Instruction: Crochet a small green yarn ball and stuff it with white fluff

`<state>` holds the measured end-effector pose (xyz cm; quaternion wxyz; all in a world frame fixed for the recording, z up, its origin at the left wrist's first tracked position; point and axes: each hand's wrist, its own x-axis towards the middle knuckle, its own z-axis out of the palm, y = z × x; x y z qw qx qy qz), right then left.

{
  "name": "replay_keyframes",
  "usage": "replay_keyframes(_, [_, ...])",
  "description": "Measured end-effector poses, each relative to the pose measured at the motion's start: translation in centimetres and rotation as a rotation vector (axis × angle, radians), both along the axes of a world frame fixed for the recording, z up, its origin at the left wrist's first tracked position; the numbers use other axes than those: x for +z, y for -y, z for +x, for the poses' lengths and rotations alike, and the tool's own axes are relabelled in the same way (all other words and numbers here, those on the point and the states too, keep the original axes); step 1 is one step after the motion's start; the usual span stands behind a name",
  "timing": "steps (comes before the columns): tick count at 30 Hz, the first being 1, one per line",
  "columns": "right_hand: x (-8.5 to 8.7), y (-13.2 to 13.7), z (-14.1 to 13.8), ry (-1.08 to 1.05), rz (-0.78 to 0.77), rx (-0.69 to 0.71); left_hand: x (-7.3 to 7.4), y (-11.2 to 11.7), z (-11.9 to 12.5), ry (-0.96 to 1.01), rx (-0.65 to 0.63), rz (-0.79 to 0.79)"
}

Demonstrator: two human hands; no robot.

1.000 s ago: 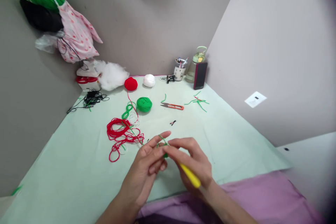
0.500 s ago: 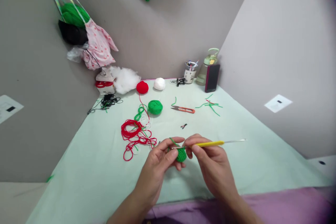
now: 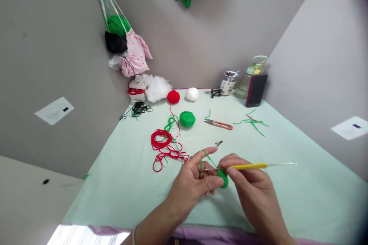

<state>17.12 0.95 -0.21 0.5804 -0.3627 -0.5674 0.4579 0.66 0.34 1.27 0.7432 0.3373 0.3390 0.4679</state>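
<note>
Pinched in my left hand (image 3: 198, 178) is a small green crochet piece (image 3: 222, 179), with green working yarn looped over the raised index finger. My right hand (image 3: 248, 178) grips a crochet hook (image 3: 250, 166) by its yellow handle. The hook's metal tip points left, at the top of the crochet piece; whether it passes through a stitch is too small to tell. A tiny dark-and-pink clip-like item (image 3: 219, 143) lies just beyond the hands. A green yarn ball (image 3: 187, 119) sits farther back.
Tangled red yarn (image 3: 161, 139) lies left of the hands. Orange thread snips (image 3: 220, 124) and green yarn scraps (image 3: 254, 121) are beyond. Along the back stand a red ball (image 3: 173, 97), a white ball (image 3: 192, 94), stuffing (image 3: 156, 88), a pen cup (image 3: 228, 84), a bottle (image 3: 244, 84) and a phone (image 3: 257, 90).
The camera view has turned left, so everything appears farther right. My left index finger has stretched out, drawing the green yarn up from the crochet piece in a longer line.
</note>
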Motion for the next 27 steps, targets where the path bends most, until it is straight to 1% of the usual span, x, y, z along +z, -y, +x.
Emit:
replay_keyframes(3, [-0.2, 0.0, 0.0, 0.023, -0.006, -0.003, 0.2, -0.1, -0.1, 0.008, -0.002, -0.005])
replay_keyframes(10, [0.0, 0.0, -0.1, 0.065, 0.005, -0.009, 0.6, -0.1, -0.4, -0.005, -0.055, -0.004])
replay_keyframes(13, [0.1, -0.1, -0.2, 0.001, -0.062, -0.074, 0.4, 0.0, -0.5, 0.012, -0.047, 0.014])
replay_keyframes(16, [0.2, -0.3, -0.4, -0.129, -0.163, -0.125, 0.2, 0.0, -0.6, 0.042, -0.015, 0.033])
replay_keyframes(19, [0.5, -0.3, -0.7, -0.222, -0.22, -0.096, 0.1, 0.0, -0.7, 0.049, 0.03, 0.031])
replay_keyframes(23, [1.0, -0.3, -1.1, -0.25, -0.215, -0.041, 0.1, 0.2, -0.8, -0.022, 0.103, 0.059])
replay_keyframes(27, [1.2, -0.4, -1.1, -0.282, -0.223, 0.024, 0.0, 0.4, -0.8, -0.089, 0.111, 0.075])
